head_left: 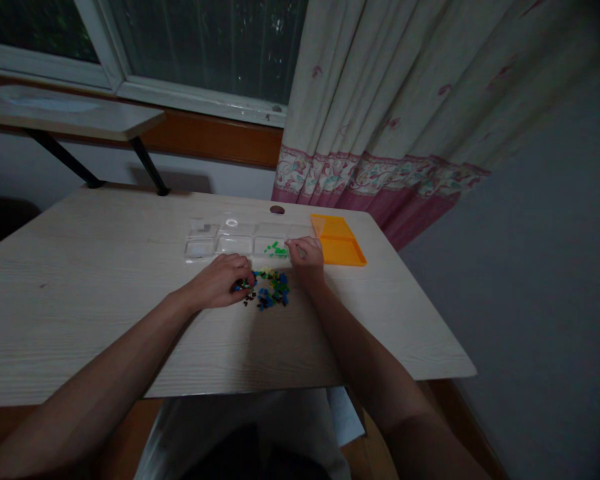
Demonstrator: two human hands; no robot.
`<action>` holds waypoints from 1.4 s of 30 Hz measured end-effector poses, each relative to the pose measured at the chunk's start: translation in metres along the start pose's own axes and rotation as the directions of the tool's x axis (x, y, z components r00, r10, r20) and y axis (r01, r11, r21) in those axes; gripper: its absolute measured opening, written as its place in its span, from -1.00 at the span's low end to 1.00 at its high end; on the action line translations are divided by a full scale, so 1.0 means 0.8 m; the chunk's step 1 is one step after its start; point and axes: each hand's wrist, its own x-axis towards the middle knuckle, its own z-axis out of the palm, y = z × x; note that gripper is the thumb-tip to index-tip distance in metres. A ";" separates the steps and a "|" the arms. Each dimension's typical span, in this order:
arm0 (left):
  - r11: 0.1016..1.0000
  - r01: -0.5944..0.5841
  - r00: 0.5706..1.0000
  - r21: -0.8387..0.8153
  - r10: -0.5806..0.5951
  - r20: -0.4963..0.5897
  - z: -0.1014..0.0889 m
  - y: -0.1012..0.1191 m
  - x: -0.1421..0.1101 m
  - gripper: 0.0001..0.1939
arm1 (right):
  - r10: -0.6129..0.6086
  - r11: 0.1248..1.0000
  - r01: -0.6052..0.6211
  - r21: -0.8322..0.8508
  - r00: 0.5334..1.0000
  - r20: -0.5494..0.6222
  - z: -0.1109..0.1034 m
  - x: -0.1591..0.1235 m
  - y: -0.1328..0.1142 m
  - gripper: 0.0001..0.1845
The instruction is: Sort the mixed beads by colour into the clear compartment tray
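The left hand (226,280) curls over small multicoloured pieces (266,298) on the pale wooden table (100,287); the right hand (309,259) is above a clear compartmented tray (234,245). I cannot tell what either grip holds.

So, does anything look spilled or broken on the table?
Nothing looks broken that I can see. The little coloured pieces might seem spilled, because they lie loose on the table outside the clear tray, but they're clustered by the left hand.
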 end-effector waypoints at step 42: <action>0.811 0.265 0.912 -0.521 -0.386 -0.136 0.024 0.002 0.009 -0.70 | -0.152 0.987 0.150 0.051 0.988 0.034 -0.010 -0.006 -0.031 -0.79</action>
